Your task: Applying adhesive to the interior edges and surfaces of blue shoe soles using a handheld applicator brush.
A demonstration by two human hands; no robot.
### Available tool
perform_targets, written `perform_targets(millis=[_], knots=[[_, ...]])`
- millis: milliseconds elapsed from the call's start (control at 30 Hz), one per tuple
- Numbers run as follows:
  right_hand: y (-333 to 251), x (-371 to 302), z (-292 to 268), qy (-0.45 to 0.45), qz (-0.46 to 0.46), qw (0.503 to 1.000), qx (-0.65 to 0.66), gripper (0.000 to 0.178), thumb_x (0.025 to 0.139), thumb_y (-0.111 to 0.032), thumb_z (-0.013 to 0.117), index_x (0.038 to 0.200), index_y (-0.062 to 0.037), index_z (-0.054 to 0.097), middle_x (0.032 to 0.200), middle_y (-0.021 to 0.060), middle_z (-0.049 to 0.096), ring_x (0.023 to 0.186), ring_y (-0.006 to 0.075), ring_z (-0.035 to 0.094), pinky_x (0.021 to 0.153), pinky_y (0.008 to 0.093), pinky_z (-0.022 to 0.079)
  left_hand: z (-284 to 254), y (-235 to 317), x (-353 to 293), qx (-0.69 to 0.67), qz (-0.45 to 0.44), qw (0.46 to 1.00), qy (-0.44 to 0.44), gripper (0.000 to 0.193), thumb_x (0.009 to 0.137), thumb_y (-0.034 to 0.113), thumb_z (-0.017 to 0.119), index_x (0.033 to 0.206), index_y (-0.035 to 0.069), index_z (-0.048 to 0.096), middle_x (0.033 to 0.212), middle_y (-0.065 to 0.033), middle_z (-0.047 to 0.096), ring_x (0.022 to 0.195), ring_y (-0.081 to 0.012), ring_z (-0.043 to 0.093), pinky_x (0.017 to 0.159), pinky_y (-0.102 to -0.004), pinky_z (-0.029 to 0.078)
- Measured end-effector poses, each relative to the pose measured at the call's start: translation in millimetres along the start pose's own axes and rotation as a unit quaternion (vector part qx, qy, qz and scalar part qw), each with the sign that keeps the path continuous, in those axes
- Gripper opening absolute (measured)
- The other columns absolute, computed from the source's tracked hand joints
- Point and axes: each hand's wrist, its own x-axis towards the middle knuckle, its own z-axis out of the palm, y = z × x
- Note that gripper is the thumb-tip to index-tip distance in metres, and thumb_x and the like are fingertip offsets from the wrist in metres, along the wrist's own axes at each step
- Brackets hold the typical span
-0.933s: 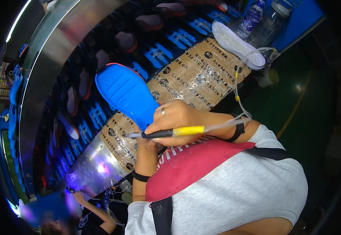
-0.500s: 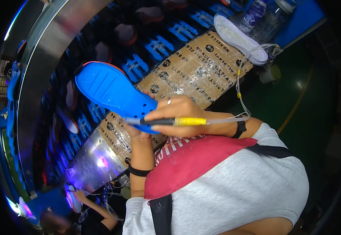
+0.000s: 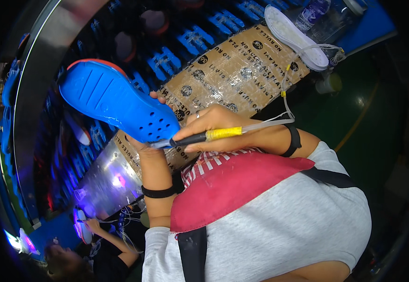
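A blue shoe sole [image 3: 115, 96], with raised bars at its wide end, small holes near the other end and an orange-red edge along its far rim, is held up in my left hand [image 3: 141, 145]. That hand is closed around its narrower part from below; fingertips show at the far edge, and the sole hides the rest. My right hand [image 3: 216, 123] grips a tube-fed brush [image 3: 192, 139] with a black handle and yellow wrap. Its pale tip meets the near edge of the sole, close to the holes. A clear tube [image 3: 272, 120] runs from the brush's back end.
Cardboard covered in clear tape [image 3: 232, 70] lies on the bench beyond my hands. Behind it stand several blue racks [image 3: 195, 40] with dark shoe parts. A white sole [image 3: 293, 37], a bottle [image 3: 312, 14] and a jar sit at far right. Another person's hand [image 3: 92, 225] works lower left.
The sole has shifted left and slightly up in the picture, with my left hand. The brush tip, blurred before, now sits at the near edge by the holes.
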Motion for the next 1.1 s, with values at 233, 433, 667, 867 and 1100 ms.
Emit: perform_targets(millis=[233,433,667,867,1100], knots=[[0,6,-12,-0.059,-0.025,0.996,-0.068,0.026,0.074,-0.022,0.072,0.098,-0.011,0.069,0.081,0.012,0.066,0.07,0.0274,0.063,0.065,0.0337,0.05,-11,35,0,0.136,-0.115,0.984,-0.018,0.081,0.082,0.051,0.056,0.135,-0.005,0.03,0.126,-0.0308,0.044,0.112,-0.0438,0.049,0.093,-0.0511,0.044],[2,5,-15,-0.198,-0.07,0.97,-0.125,0.023,0.076,-0.02,0.069,0.098,-0.0119,0.068,0.077,0.0116,0.064,0.069,0.0309,0.061,0.062,0.0357,0.049,1,48,10,0.276,-0.25,0.925,0.071,0.043,0.091,0.022,0.051,0.124,-0.006,0.046,0.117,-0.0173,0.057,0.102,-0.021,0.06,0.088,-0.0333,0.049],[7,9,-1,-0.09,-0.153,0.97,-0.168,0.022,0.073,-0.012,0.073,0.095,-0.0102,0.069,0.071,0.0065,0.063,0.063,0.0221,0.061,0.06,0.0316,0.049,16,49,28,0.38,-0.362,0.851,0.035,0.038,0.092,0.023,0.052,0.118,-0.003,0.055,0.105,-0.0119,0.063,0.087,-0.0137,0.063,0.076,-0.0255,0.052],[3,7,-2,-0.187,-0.129,0.963,-0.143,0.026,0.07,-0.008,0.073,0.095,-0.0128,0.069,0.073,0.0051,0.064,0.066,0.0208,0.061,0.059,0.0307,0.048,18,53,30,0.46,-0.422,0.781,-0.017,0.041,0.092,0.03,0.052,0.118,-0.001,0.057,0.107,-0.0102,0.063,0.09,-0.0114,0.06,0.078,-0.0243,0.049],[12,2,-2,-0.185,-0.115,0.957,-0.19,0.022,0.071,-0.013,0.071,0.093,-0.0135,0.07,0.07,0.0081,0.062,0.064,0.0247,0.06,0.058,0.0332,0.047,25,62,33,0.515,-0.481,0.708,-0.043,0.045,0.092,0.036,0.052,0.117,0.0,0.058,0.107,-0.0102,0.063,0.092,-0.0133,0.06,0.081,-0.026,0.048]])
